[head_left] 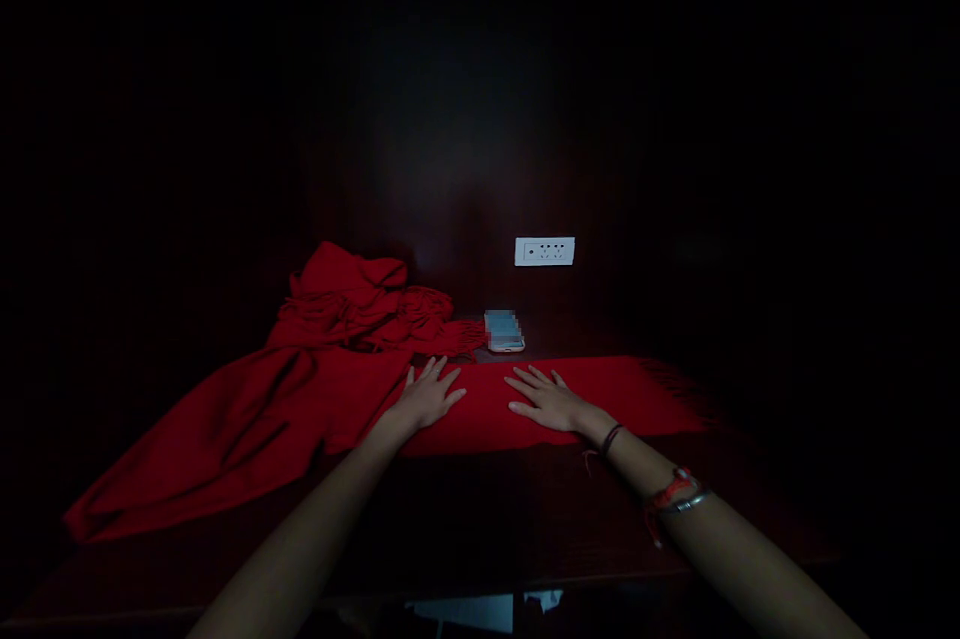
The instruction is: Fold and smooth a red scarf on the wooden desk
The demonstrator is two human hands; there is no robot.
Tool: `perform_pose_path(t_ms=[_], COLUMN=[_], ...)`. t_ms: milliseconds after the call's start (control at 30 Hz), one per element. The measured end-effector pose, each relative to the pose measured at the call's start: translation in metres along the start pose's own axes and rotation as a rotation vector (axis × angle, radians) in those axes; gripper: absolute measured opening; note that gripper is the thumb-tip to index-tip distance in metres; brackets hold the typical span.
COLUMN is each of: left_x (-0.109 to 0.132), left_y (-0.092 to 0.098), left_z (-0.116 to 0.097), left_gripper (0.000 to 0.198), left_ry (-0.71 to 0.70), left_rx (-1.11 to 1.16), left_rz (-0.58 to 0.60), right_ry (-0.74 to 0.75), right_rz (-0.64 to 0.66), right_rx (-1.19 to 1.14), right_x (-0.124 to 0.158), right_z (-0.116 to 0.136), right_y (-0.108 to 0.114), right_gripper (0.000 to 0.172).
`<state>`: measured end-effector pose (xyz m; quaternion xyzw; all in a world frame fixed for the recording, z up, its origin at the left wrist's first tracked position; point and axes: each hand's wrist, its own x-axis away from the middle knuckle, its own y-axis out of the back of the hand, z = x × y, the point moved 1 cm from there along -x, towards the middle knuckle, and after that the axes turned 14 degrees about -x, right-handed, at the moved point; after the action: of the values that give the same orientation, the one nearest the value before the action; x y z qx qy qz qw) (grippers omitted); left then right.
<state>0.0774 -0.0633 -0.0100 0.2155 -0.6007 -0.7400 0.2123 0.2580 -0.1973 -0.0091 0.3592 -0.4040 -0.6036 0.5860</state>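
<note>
A long red fringed scarf [247, 419] lies spread across a dark wooden table [465, 519]. My left hand [429, 396] rests flat on it, fingers spread. My right hand [546, 399] lies flat on the same scarf a little to the right, fingers stretched out, with bracelets on that wrist. Neither hand holds anything. A second red scarf [360, 304] sits bunched in a heap behind the flat one.
A phone [503, 331] lies on the table just behind my hands. A white wall socket [544, 251] is set in the dark back panel. The room is very dark; the table's front edge runs near the bottom of the view.
</note>
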Motion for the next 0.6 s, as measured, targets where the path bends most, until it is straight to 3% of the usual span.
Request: perform_pose_path(t_ms=[67, 133, 233, 367, 433, 500, 600], left_x=[-0.001, -0.001, 0.004, 0.024, 0.034, 0.037, 0.033], left_y=[-0.002, -0.001, 0.006, 0.009, 0.004, -0.003, -0.007], left_z=[0.002, 0.003, 0.008, 0.027, 0.032, 0.033, 0.030], left_gripper=[0.058, 0.056, 0.051, 0.049, 0.049, 0.049, 0.046], left_ry=[0.016, -0.018, -0.014, 0.098, 0.094, 0.078, 0.156], left_rx=[0.038, 0.074, 0.081, -0.057, -0.087, -0.075, -0.086], left_rz=[0.084, 0.063, -0.096, -0.292, -0.220, -0.064, 0.088], right_ry=[-0.009, -0.029, -0.052, -0.047, -0.038, -0.032, -0.063], right_rz=[0.006, 0.020, 0.026, -0.009, -0.075, -0.154, -0.127], right_rx=[0.004, 0.001, -0.006, -0.026, -0.026, -0.019, -0.018], right_x=[0.002, 0.006, 0.011, 0.016, 0.016, 0.015, 0.013], right_z=[-0.007, -0.013, -0.022, -0.031, -0.033, -0.032, -0.028], right_y=[0.002, 0.007, 0.014, 0.019, 0.021, 0.020, 0.016], right_gripper=[0.065, 0.065, 0.066, 0.067, 0.067, 0.067, 0.068])
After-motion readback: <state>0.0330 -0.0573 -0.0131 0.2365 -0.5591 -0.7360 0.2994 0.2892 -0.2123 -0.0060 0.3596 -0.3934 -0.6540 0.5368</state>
